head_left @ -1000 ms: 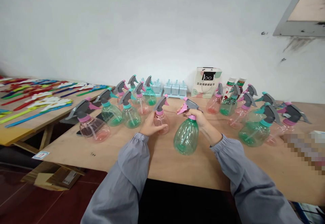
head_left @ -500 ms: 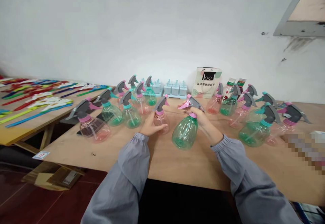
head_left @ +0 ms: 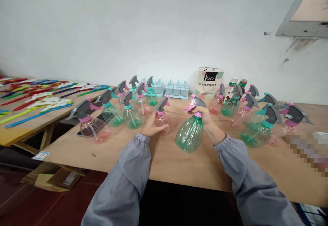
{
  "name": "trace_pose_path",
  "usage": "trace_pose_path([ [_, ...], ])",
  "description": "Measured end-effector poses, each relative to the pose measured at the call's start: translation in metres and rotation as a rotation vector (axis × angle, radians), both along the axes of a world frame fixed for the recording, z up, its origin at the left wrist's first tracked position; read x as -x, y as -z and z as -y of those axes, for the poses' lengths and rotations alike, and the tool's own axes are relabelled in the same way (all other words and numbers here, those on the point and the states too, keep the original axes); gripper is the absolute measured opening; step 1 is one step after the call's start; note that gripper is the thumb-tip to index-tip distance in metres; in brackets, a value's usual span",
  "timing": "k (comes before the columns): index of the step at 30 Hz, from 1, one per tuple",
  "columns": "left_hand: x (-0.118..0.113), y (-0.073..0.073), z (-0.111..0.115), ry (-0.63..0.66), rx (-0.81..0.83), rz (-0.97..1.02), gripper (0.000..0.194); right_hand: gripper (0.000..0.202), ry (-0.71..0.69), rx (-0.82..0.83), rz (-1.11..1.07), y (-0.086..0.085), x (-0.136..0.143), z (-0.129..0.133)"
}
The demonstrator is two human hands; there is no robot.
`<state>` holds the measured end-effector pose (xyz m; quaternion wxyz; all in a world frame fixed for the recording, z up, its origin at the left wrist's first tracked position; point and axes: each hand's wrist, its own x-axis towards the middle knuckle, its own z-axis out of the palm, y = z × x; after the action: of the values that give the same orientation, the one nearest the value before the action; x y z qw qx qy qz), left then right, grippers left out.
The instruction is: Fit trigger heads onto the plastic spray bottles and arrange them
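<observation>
Surely a firm, even grip near the pink collar [head_left: 198, 115] works best: the right hand [head_left: 204, 116] is closed round the tilted green bottle [head_left: 189, 134] there, over the table [head_left: 176, 171], while the left hand [head_left: 151, 127] clasps a pink bottle [head_left: 162, 120]. The green one looks clear, ribbed, glossy; whether its base touches down, I can't quite tell.

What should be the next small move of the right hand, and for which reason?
Probably the right hand should turn the green bottle upright: it leans in the grip just below its spray head, while the pink bottle in the left hand stands upright on the table.
</observation>
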<state>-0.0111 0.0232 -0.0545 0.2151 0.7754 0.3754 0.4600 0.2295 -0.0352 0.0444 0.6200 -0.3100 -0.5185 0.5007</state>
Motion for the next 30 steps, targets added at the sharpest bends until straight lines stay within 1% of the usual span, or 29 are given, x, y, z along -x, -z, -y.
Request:
trace_pose_path([
  [3,0.000,-0.001,0.001,-0.019,0.008,-0.017,0.071,0.011,0.034,-0.022,-0.011,0.001,0.001,0.001],
  [6,-0.001,-0.001,0.001,-0.022,0.013,-0.021,0.069,0.018,0.084,-0.006,0.080,0.002,0.002,0.001],
  [8,-0.001,-0.001,0.001,-0.021,0.011,-0.018,0.069,0.020,0.087,-0.016,0.121,0.002,0.003,0.001],
  [11,-0.001,0.000,0.001,-0.021,0.013,-0.011,0.068,0.013,0.102,-0.052,0.126,0.003,0.004,0.000],
  [14,-0.001,0.000,0.001,-0.018,0.022,-0.008,0.067,0.007,0.152,-0.079,0.115,0.006,0.001,-0.002],
  [16,-0.001,0.000,0.000,-0.018,0.018,-0.002,0.069,0.007,0.201,-0.109,0.155,0.009,-0.003,-0.006],
  [18,-0.001,0.000,0.000,-0.016,0.017,0.004,0.070,0.009,0.274,-0.140,0.259,0.014,-0.010,-0.012],
  [21,-0.001,0.000,0.000,-0.010,0.032,0.014,0.069,0.016,0.442,-0.215,0.398,0.023,-0.024,-0.025],
  [25,-0.001,-0.001,0.002,0.008,0.044,0.031,0.073,0.020,0.657,-0.345,0.455,0.035,-0.047,-0.042],
  [27,0.000,-0.001,0.003,0.015,0.048,0.029,0.076,0.020,0.725,-0.342,0.491,0.039,-0.060,-0.045],
  [30,0.000,-0.002,0.004,0.014,0.056,0.020,0.080,0.017,0.847,-0.288,0.533,0.040,-0.081,-0.041],
])
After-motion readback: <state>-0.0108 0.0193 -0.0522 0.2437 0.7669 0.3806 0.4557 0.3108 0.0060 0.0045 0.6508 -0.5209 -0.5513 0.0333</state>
